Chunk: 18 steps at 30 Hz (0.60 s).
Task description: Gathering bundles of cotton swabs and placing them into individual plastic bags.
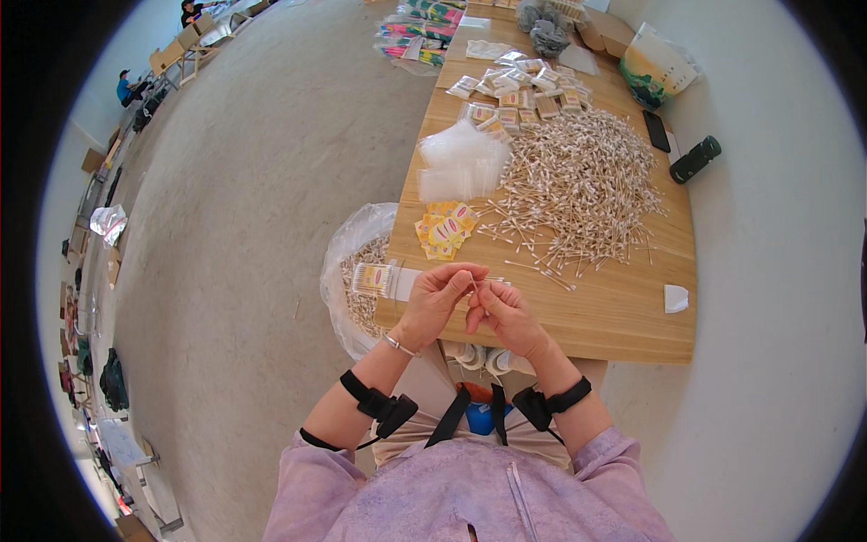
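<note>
My left hand and my right hand meet over the near edge of the wooden table. The fingers of both are closed in a pinch around something thin, too small to make out. A few cotton swab tips show just beyond my right fingers. Beside my left hand, a clear bag packed with swabs and a yellow label card sticks out past the table's left edge. Farther up lie a stack of yellow label cards and a large heap of loose cotton swabs.
Clear empty plastic bags lie left of the heap, with filled swab packs behind. A phone and a black bottle stand along the wall side. On the floor left of the table sits a big plastic sack of swabs.
</note>
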Available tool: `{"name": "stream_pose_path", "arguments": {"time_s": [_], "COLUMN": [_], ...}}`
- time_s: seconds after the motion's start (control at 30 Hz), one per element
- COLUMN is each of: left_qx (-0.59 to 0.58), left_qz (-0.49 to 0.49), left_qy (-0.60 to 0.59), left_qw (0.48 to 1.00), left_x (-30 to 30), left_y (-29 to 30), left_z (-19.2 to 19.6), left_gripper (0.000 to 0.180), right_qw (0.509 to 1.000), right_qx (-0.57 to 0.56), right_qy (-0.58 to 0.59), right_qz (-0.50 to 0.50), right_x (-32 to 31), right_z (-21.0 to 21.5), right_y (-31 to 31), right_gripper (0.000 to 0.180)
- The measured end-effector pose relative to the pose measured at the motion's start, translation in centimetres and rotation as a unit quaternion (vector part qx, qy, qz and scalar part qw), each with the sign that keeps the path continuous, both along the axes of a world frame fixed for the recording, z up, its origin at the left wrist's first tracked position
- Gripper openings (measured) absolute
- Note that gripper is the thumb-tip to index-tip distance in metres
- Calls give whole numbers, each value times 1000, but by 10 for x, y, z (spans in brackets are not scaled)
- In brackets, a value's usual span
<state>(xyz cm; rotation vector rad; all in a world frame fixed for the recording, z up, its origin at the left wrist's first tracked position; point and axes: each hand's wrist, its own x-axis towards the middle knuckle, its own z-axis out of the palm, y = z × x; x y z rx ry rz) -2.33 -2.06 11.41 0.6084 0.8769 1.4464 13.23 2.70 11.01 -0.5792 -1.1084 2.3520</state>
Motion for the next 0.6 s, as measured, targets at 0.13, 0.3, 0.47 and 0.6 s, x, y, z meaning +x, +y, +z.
{"name": "stream_pose_path", "arguments": {"time_s": [0.13, 0.3, 0.47, 0.6], "left_qx": [5, 0, -42, -89], "left_qz": [6, 5, 25, 133], "left_qy": [19, 65, 169, 271], "left_qw": [1000, 998, 984, 949], "left_x": [-2, 1, -1, -8], "left_y": [1, 1, 4, 3], "left_z": [-13, -25, -43, -74], "left_gripper": [20, 19, 21, 31], "right_qw": [998, 996, 949, 740], "right_qx": [46, 60, 219, 477], "right_qy": [-41, -63, -192, -441], "right_qz": [-23, -37, -118, -172], "right_x": [-2, 0, 1, 7], "right_z": [0, -8, -40, -70], "right_y": [-3, 0, 20, 54], "right_gripper": [27, 21, 22, 12]}}
